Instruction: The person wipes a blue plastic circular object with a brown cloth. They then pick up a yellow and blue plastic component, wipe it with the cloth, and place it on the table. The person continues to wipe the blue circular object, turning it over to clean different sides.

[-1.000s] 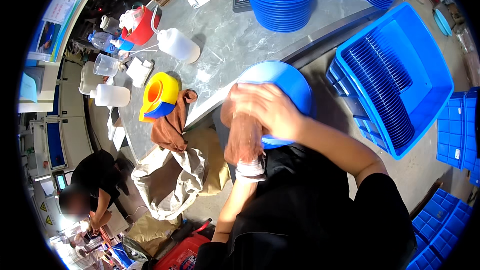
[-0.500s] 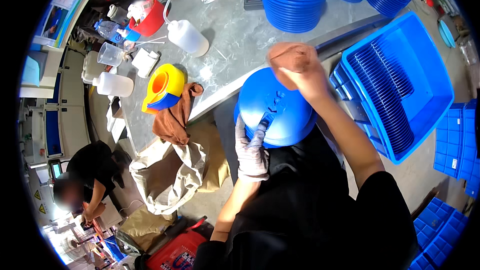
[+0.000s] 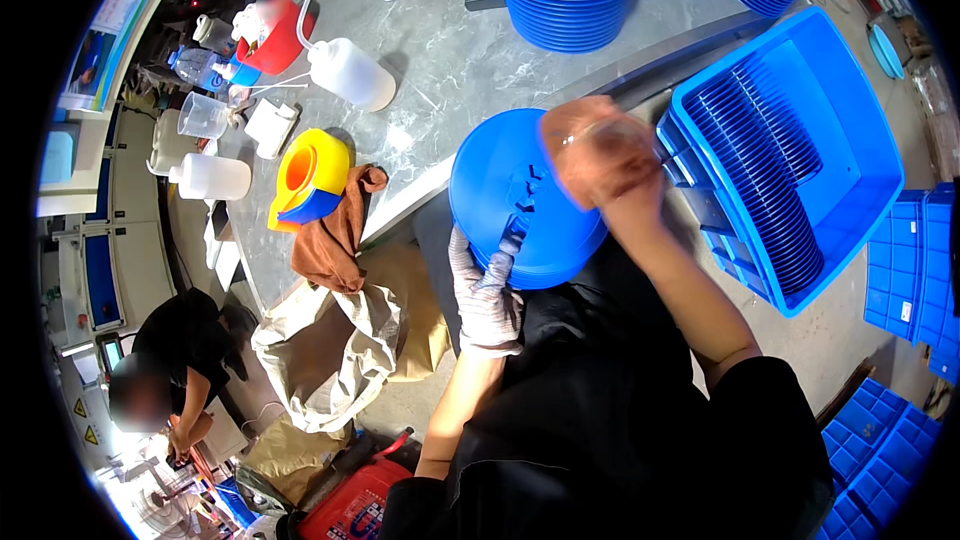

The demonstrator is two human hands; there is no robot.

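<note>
A stack of round blue discs (image 3: 490,160) sits at my lap, its top one bearing dark raised marks. My left hand (image 3: 487,305), in a pale striped work glove, grips the near-left rim, with a finger lying over the top face. Over the right side of the top disc is my bare right hand (image 3: 628,180), closed on a brown cloth (image 3: 572,135). Motion smears both hand and cloth, so exact finger positions are unclear. The cloth appears to touch the disc's right edge.
A grey table (image 3: 420,80) holds a tall stack of blue discs (image 3: 565,0), a squeeze bottle (image 3: 350,75) and a yellow tape dispenser (image 3: 325,155). Right stands a blue crate (image 3: 850,130) with rows of discs. An open sack (image 3: 285,335) stands left; another person (image 3: 180,350) bends beyond.
My right hand has swept the cloth from the disc's far-right edge down along its right side. My left hand keeps its grip on the rim. The whole view has shifted slightly.
</note>
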